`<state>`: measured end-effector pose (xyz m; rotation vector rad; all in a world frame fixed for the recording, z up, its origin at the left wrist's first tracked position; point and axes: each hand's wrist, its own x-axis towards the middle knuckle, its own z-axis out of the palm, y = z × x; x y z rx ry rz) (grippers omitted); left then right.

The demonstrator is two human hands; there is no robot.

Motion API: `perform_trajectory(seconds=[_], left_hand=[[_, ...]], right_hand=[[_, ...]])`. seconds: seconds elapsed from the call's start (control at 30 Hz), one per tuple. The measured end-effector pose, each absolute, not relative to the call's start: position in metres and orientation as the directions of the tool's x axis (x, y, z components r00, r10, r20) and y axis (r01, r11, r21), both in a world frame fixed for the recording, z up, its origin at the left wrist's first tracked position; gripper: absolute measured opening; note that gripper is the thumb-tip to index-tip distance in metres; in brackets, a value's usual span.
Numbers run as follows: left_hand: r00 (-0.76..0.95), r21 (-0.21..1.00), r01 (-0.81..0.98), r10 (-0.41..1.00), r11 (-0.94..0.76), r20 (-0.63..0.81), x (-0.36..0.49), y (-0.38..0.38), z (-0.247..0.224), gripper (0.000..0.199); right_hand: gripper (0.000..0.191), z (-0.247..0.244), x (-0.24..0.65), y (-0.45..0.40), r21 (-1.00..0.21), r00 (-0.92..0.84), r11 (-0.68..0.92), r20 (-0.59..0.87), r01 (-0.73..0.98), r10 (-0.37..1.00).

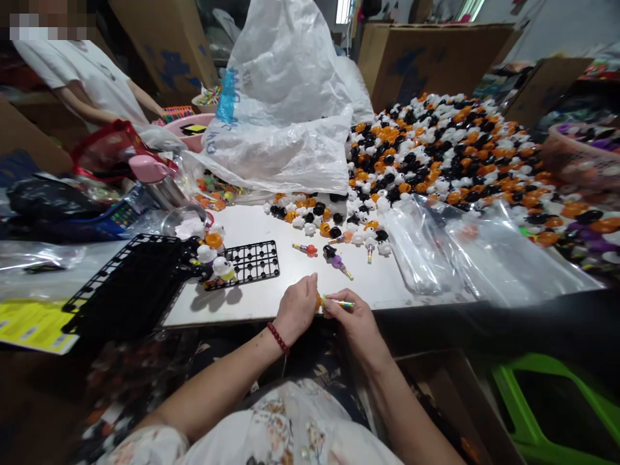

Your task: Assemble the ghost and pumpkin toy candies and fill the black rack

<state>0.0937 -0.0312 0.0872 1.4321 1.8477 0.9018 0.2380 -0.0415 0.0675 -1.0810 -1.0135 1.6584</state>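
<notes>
At the table's front edge, my left hand (298, 311) is closed around a small orange plastic piece (319, 301), most of it hidden by the fingers. My right hand (357, 326) pinches a short multicoloured pencil (345, 303), whose inner end meets the orange piece. Just beyond the hands lie a pencil with a red topper (306, 249) and one with a purple and black topper (338, 261). Another short pencil (370, 252) has a white topper. To the left, a black grid rack (259, 259) stands beside several pencils with white and orange toppers (213, 248).
A large heap of black, white and orange plastic toppers (436, 155) covers the back right. Clear plastic bags (426, 248) lie on the right of the white table (252, 223). A translucent sack (285, 90) rises behind. At back left is another person (92, 77); a green stool (557, 407) is lower right.
</notes>
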Motion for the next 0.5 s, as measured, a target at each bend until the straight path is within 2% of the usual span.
perform_trajectory(seconds=[0.13,0.3,0.5], left_hand=[[-0.246,0.798,0.579,0.969,0.170,-0.028,0.098,-0.033,0.090,0.041],[-0.201,0.940,0.251,0.963,0.229,-0.181,0.095,-0.019,0.080,0.050],[-0.194,0.952,0.245,0.971,0.185,-0.139,0.085,-0.013,0.086,0.051]], right_hand=[[0.028,0.066,0.234,-0.041,-0.894,-0.268,-0.320,-0.241,-0.312,0.933],[0.024,0.066,0.238,-0.028,-0.719,-0.400,-0.505,-0.334,-0.477,0.853],[0.032,0.072,0.248,-0.021,-0.811,-0.429,-0.465,-0.300,-0.356,0.852]])
